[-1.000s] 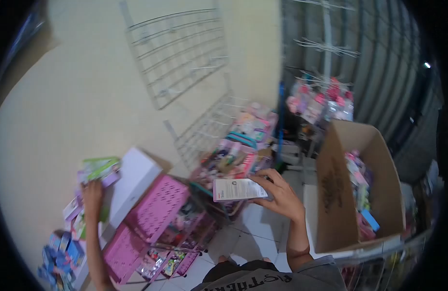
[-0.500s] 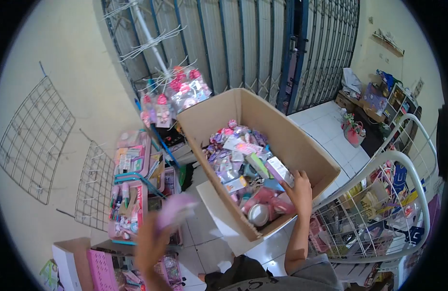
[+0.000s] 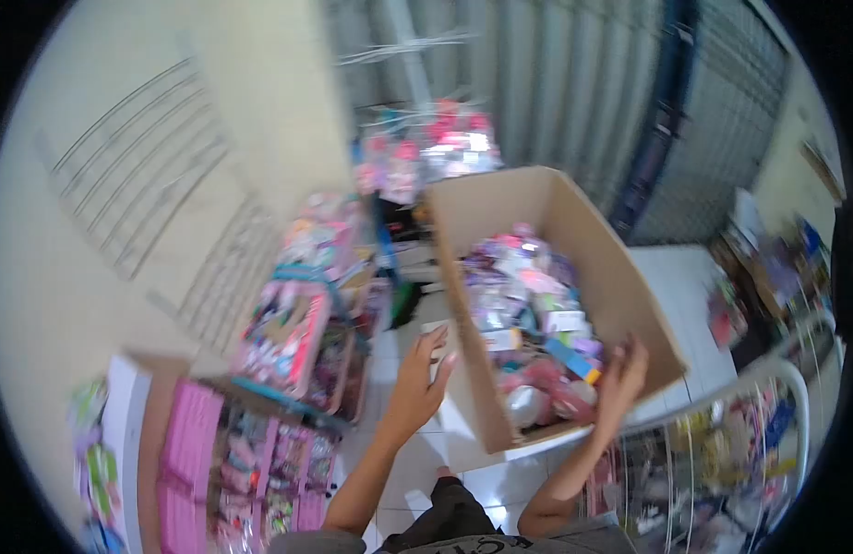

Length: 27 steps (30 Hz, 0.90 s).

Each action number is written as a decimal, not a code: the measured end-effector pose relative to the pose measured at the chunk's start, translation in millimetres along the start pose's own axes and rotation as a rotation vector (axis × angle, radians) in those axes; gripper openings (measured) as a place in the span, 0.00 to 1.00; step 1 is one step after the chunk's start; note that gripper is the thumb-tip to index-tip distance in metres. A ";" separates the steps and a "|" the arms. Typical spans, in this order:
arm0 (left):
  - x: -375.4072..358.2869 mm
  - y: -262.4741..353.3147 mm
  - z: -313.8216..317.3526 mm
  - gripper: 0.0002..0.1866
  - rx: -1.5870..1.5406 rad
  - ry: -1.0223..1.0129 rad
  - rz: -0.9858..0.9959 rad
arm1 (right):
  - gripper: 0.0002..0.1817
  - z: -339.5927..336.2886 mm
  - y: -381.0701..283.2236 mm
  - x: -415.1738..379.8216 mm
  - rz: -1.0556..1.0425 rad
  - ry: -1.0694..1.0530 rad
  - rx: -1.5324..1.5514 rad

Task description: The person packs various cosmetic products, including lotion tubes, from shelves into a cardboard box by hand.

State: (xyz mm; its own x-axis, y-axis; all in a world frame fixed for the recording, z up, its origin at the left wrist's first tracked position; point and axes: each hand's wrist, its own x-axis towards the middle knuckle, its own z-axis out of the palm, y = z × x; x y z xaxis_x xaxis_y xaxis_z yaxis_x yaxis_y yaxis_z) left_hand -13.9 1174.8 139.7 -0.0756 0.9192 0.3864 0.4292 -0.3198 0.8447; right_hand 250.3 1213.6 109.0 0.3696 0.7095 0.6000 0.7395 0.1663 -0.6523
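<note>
My left hand [image 3: 420, 383] is outside the large cardboard box [image 3: 465, 369], by its left wall. Its fingers are apart and nothing is in it. My right hand [image 3: 622, 377] reaches inside near the right wall, closed at the orange end of a small blue box [image 3: 569, 358]; motion blur softens the grip. Under and around the small box lie a white-and-purple carton [image 3: 565, 321], pink packets [image 3: 542, 374], a round whitish container [image 3: 526, 406] and many shiny purple packages [image 3: 491, 277].
Pink trays of small goods [image 3: 293, 337] stand at left, with a pink basket [image 3: 188, 443] below. Bagged pink items [image 3: 459, 148] hang on a rack behind. A white wire basket [image 3: 703, 452] of goods stands at right, and a metal folding gate [image 3: 574, 102] is at the back.
The blurred pinkish-purple item has left my left hand, which has moved toward the cardboard box. My right hand has shifted from the white-and-purple carton to the small blue box. The view has turned left.
</note>
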 end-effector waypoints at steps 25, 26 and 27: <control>-759.1 216.6 -280.1 0.14 0.709 1.997 -0.750 | 0.09 -205.2 -508.8 -591.9 -0.919 -1.603 1.723; -772.5 214.3 -279.8 0.14 0.731 2.033 -0.765 | 0.09 -214.3 -515.5 -607.9 -0.936 -1.618 1.753; -784.4 212.0 -279.9 0.14 0.728 2.059 -0.765 | 0.09 -223.9 -519.7 -621.5 -0.957 -1.632 1.759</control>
State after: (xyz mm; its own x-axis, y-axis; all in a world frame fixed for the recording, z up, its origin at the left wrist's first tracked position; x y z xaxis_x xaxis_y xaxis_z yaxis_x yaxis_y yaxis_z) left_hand -115.5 321.7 119.3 -0.6112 -0.7323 0.3004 -0.0101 0.3867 0.9222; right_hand -237.9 533.0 178.8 -0.6558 -0.2492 0.7126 -0.7493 0.0999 -0.6546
